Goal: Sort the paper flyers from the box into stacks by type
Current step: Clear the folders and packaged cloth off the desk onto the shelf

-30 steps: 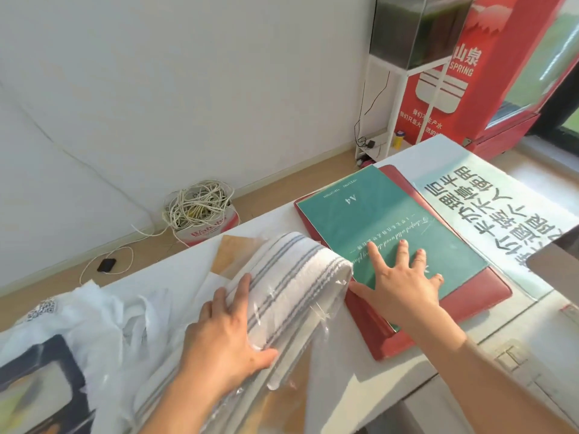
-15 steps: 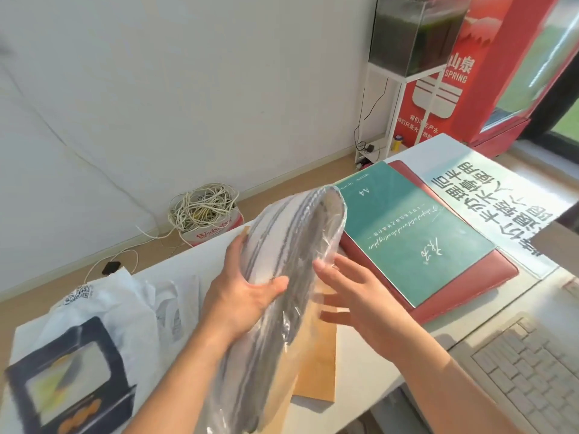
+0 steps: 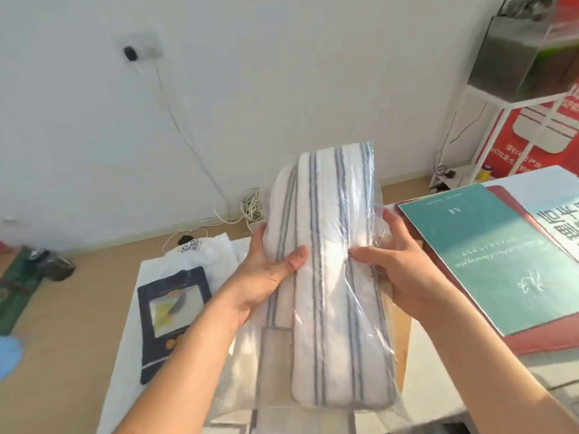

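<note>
1. At the far left, a white bag [image 3: 206, 255] lies on the table [image 3: 438, 380] with a dark packet [image 3: 172, 321] on it. Neither is being touched, and both are where they were a second ago.
2. The left hand [image 3: 269, 277] grips the left edge of the wrapped cloth [image 3: 329, 198], with the thumb across the front and the fingers behind. A second ago it rested on top of the cloth.
3. The wrapped cloth, white with grey stripes in clear plastic, has come up off the table. It lay flat, then stood on edge, and is now held upright and face-on between both hands.
4. The right hand [image 3: 398, 267] has left the green booklet [image 3: 488, 261], where it had pressed flat. It now holds the cloth's right edge, thumb in front and fingers curled into the plastic.
5. Lifting the cloth uncovered a brown sheet [image 3: 404, 333] lying just beside the red folder [image 3: 557, 339].
6. At the right, the paper items lie on the table, with the green booklet on top of the red folder and a large printed sheet [image 3: 560, 227] beyond. No box is in view.
7. The cloth is probably not a flyer and is being cleared away. No sorting shows yet, and both hands are occupied until the cloth is set down.
</note>
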A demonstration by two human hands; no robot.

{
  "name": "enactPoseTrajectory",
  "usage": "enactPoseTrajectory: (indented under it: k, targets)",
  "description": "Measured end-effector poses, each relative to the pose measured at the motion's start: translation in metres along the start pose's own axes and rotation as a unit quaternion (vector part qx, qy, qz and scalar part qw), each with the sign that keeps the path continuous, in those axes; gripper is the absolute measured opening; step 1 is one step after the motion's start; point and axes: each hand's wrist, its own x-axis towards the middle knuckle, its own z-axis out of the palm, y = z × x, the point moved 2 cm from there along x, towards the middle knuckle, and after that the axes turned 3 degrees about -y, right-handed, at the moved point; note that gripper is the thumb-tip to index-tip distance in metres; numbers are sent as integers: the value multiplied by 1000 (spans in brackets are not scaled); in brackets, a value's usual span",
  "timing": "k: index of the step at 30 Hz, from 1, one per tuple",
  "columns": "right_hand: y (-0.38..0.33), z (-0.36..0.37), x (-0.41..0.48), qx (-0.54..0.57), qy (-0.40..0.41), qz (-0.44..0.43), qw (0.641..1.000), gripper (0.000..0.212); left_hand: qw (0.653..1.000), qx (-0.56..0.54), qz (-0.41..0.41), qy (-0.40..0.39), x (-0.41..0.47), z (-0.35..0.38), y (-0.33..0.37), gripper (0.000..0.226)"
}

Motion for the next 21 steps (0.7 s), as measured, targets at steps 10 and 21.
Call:
enactPoseTrajectory:
  k: [10, 21]
  targets:
    - [45, 74, 19, -398, -50, -56, 914, 81, 976, 79, -10, 203, -40, -42, -39, 79]
    - [92, 152, 15, -595, -148, -66, 787, 68, 824, 502, -61, 254, -70, -146, -72, 81]
